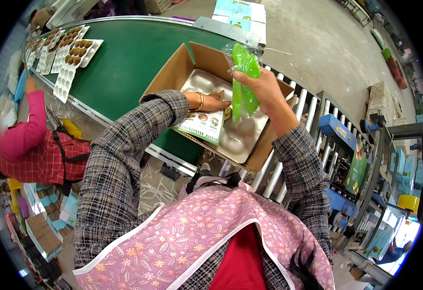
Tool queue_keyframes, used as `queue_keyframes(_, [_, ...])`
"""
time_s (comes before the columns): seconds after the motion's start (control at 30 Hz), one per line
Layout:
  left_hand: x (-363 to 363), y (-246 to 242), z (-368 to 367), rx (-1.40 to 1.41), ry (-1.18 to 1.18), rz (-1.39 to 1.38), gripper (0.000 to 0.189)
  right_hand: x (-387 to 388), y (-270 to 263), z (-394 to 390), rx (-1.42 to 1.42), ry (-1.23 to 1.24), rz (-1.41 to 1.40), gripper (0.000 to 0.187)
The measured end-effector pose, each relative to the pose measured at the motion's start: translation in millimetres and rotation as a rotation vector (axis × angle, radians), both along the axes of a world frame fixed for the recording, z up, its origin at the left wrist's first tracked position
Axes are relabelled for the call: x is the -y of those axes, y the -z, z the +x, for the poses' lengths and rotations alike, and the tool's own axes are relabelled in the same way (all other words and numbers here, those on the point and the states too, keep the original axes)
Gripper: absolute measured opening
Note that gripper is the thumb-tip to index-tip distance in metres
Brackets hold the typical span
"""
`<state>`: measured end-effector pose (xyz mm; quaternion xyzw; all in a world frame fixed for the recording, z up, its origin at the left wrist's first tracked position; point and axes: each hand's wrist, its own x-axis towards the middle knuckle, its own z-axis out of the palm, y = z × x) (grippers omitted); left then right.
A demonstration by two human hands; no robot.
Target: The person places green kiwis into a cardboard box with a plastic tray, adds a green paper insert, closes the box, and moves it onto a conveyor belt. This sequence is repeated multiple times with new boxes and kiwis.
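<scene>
An open cardboard box [168, 78] sits before me, across the end of a green conveyor belt and a roller track. A white moulded tray [233, 141] with rounded hollows lies inside it. My left hand [211, 101], with a bracelet at the wrist, reaches into the box with thumb and fingers apart. Its fingers rest at the upper edge of a printed leaflet [206, 127], which lies over the tray's near left part. Above the box's right side, my right hand [264, 88] grips a clear plastic bag holding bright green plastic utensils [246, 81].
Trays of brown round fruit [79, 52] stand at the far left of the green belt [124, 54]. A person in a red checked garment [41, 156] works at my left. Metal rollers [300, 105] run rightward to a blue-fitted machine [338, 132]. Printed cartons [238, 16] stand beyond the belt.
</scene>
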<state>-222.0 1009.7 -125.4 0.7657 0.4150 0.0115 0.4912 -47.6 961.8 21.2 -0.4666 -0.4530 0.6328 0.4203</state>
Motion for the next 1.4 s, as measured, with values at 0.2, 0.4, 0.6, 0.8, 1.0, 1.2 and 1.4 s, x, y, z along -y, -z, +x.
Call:
queue_keyframes(0.2, [3.9,-100.5,-4.2,0.182,-0.266,-0.734,0.077,-4.5,13.7,9.7,-0.093,0.119,-0.076,0.021])
queue_keyframes(0.4, [0.6,-77.8,-1.5,0.184,-0.161,-0.616,0.082,11.9,-19.7,18.4,0.019,0.227,0.199,0.027])
queue_keyframes(0.6, [-7.2,-103.4,-13.4,0.234,-0.862,-0.838,0.066,103.3,10.8,105.2,0.574,0.393,0.323,0.014])
queue_keyframes(0.8, [-8.1,-110.1,-1.3,0.243,-0.901,-0.899,0.06,85.6,61.2,24.8,0.778,-0.013,0.491,0.036])
queue_keyframes(1.0, [-12.0,-107.2,-39.2,-0.246,-0.246,0.998,0.047,74.4,95.0,3.9,1.247,-0.259,0.645,0.019])
queue_keyframes(1.2, [54.2,-139.2,-62.4,-0.148,-0.437,0.316,0.073,72.8,104.7,5.0,1.279,-0.29,0.556,0.037])
queue_keyframes(1.4, [80.7,-118.4,-44.2,-0.405,0.47,0.142,0.109,69.1,99.3,6.8,1.229,-0.31,0.492,0.035])
